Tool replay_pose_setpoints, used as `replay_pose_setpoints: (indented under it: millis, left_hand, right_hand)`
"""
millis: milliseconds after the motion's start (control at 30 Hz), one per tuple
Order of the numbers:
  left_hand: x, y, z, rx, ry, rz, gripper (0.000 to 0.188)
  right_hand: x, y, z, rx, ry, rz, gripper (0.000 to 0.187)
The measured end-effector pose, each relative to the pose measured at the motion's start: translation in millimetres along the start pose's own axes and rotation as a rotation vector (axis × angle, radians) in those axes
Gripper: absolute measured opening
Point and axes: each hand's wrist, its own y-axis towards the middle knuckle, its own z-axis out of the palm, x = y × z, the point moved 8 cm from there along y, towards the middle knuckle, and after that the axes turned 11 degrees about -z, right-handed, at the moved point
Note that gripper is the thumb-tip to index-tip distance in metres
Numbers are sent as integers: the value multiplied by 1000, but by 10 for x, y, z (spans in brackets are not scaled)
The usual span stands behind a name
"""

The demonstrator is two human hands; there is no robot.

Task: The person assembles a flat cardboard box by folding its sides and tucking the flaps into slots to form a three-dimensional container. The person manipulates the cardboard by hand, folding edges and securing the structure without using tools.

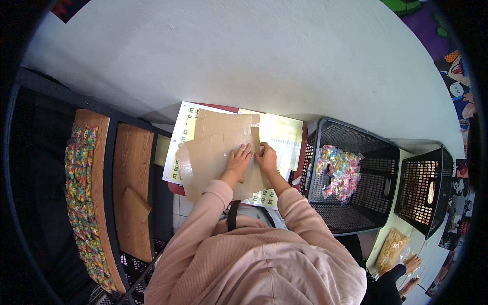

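Observation:
A flattened brown cardboard box (213,152) lies on the table in front of me, with clear tape shining along parts of its edges. My left hand (238,163) rests flat on the cardboard, its fingers stretched toward the far side. Close beside it, my right hand (265,158) has its fingers bent and pinched at a narrow flap on the cardboard's right edge. Beneath the cardboard, printed white and yellow sheets (284,134) cover most of the dark red tabletop (303,145).
To the right, a black plastic crate (373,168) holds colourful wrapped packets (339,170); a smaller black crate (424,188) stands beyond. Another person's hand (412,263) is near a bag of pale yellow snacks (391,246). On the left, wooden shelves (133,178) carry colourful packets (81,203).

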Motion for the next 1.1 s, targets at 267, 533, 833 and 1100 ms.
replay_pose_setpoints:
  millis: [267,533,833,1100]
  left_hand:
    - [26,45,29,23,-3,9,111]
    - [66,25,48,-18,-45,24,114]
    - [118,84,166,-70,-82,17,121]
    - [49,-5,14,-48,-50,84,119]
  right_hand:
    - [285,-46,77,129,-101,-129,49]
    - [369,-113,379,360,-363,-228,58]
    - [400,-74,507,469,-336,-218,63]
    - [-114,17,543,787,475,261,61]
